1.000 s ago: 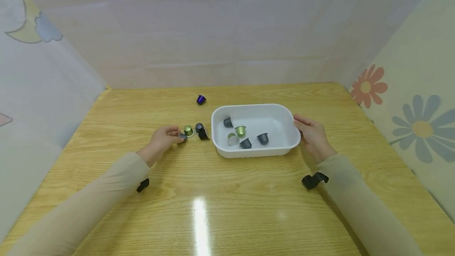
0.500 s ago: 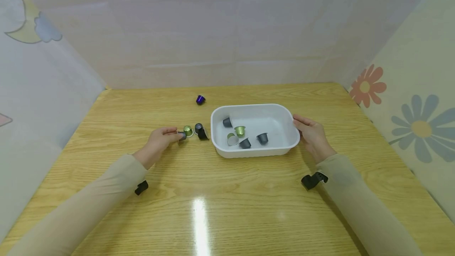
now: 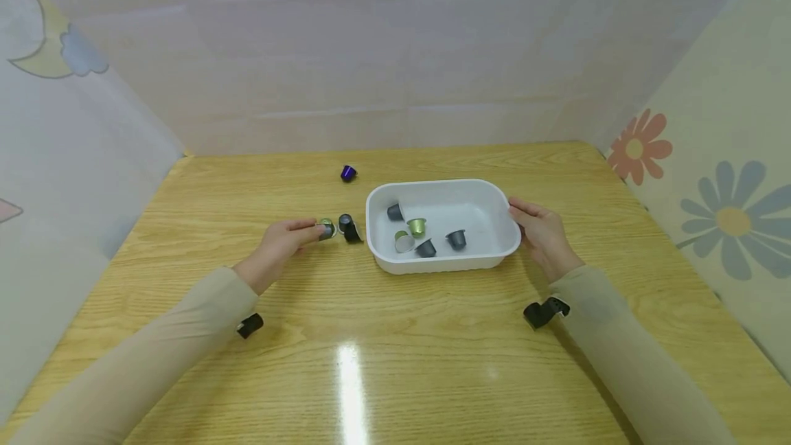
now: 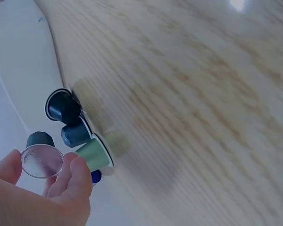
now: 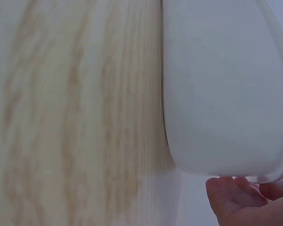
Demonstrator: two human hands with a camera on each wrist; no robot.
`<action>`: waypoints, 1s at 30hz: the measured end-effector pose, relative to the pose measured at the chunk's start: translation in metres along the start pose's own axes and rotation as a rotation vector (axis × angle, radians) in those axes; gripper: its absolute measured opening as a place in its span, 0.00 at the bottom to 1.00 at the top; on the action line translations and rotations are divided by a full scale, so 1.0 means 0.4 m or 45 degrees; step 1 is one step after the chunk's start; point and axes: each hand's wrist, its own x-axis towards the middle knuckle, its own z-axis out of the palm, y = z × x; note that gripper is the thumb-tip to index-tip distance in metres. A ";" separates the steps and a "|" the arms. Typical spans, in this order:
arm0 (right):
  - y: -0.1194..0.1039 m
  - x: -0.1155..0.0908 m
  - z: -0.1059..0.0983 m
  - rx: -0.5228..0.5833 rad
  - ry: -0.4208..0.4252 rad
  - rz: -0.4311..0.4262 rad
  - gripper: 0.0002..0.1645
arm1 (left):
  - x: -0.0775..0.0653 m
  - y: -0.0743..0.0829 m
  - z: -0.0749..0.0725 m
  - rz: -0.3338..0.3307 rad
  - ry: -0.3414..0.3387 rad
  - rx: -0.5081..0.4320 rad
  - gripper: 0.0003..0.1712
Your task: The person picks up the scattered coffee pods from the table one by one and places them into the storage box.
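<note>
My left hand (image 3: 279, 247) pinches a dark grey coffee capsule (image 4: 42, 161) between thumb and fingers, its flat lid facing the left wrist camera. Just beyond it on the table are a green capsule (image 4: 93, 154), partly covered in the head view, a grey-blue capsule (image 3: 345, 222) and a black capsule (image 3: 352, 233) lying tilted. My right hand (image 3: 544, 235) holds the right end of a white plastic tub (image 3: 441, 266), fingers at its rim and outer wall. Inside the tub lie several capsules, among them a green one (image 3: 417, 227) and a grey one (image 3: 456, 240).
A purple-blue capsule (image 3: 349, 174) lies apart near the back of the wooden table (image 3: 420, 349). Pale cloth-like walls enclose the back and both sides. Each wrist carries a black strapped device, such as the one on the right (image 3: 544, 312).
My left hand has lifted the dark grey capsule from beside the green one and moved slightly right, now overlapping the green capsule. The right hand and tub stay put.
</note>
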 end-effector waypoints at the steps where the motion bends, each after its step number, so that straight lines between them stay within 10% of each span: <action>1: 0.000 0.001 0.000 -0.003 0.001 0.001 0.28 | -0.001 0.001 0.002 0.004 -0.008 -0.002 0.34; 30: 0.002 0.006 -0.001 -0.028 0.002 0.010 0.28 | -0.004 0.081 0.084 -0.010 0.013 -0.121 0.27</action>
